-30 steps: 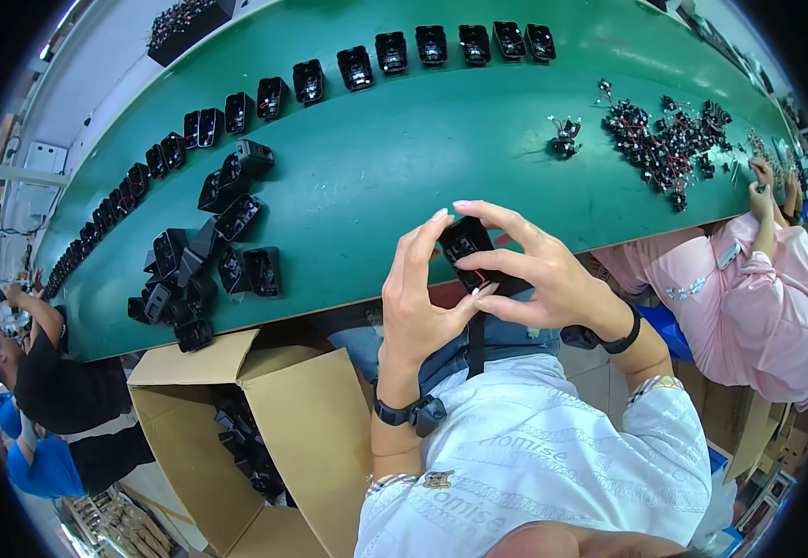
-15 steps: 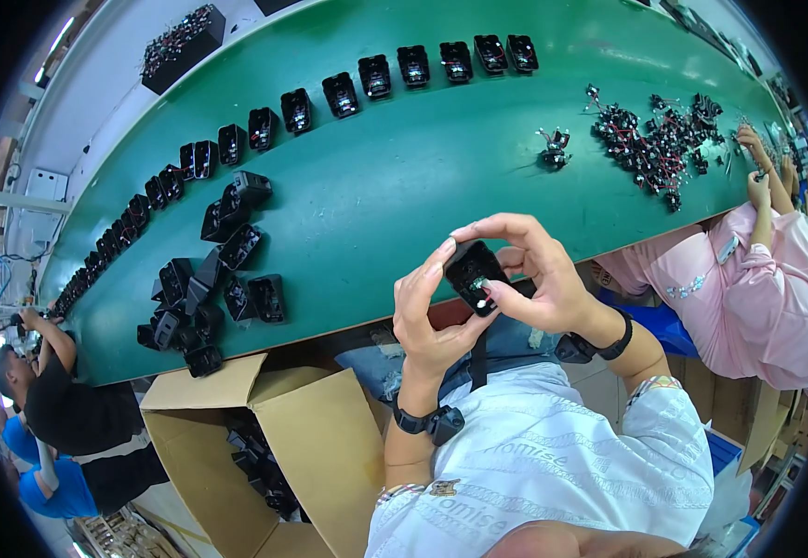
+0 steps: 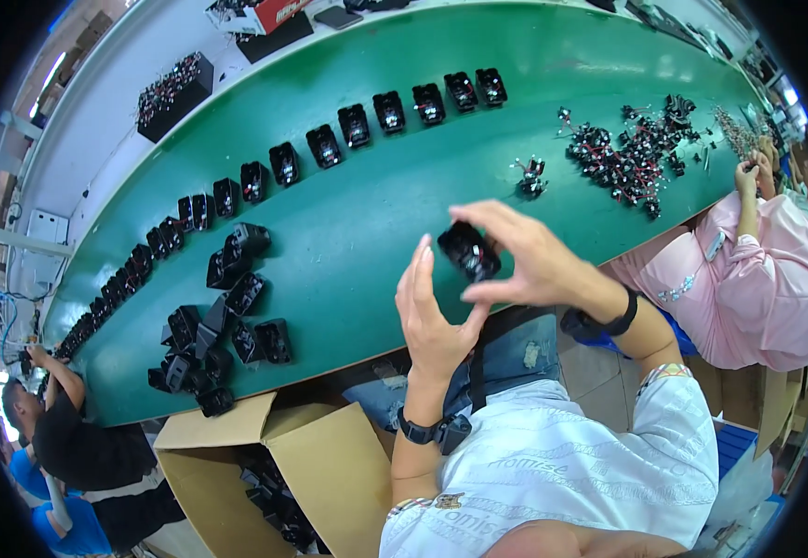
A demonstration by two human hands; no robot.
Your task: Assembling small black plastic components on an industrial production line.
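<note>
Above the near edge of the green table, my right hand grips a small black plastic housing, fingers over its far side and thumb below. The housing's open side faces up, and small parts inside are too dark to make out. My left hand is just left of it, fingers stretched up and thumb apart, holding nothing. Left of my hands lies a loose heap of similar black housings. Farther right on the table, a small cluster of wired parts sits near a bigger pile of black parts with red wires.
A long curved row of black housings runs along the green table. An open cardboard box with black pieces inside stands below the near edge. A person in pink works at the right, another in black at the far left.
My left hand has come off the housing and opened. My right hand has carried the housing slightly away from me, over the table. The whole view has shifted a little.
</note>
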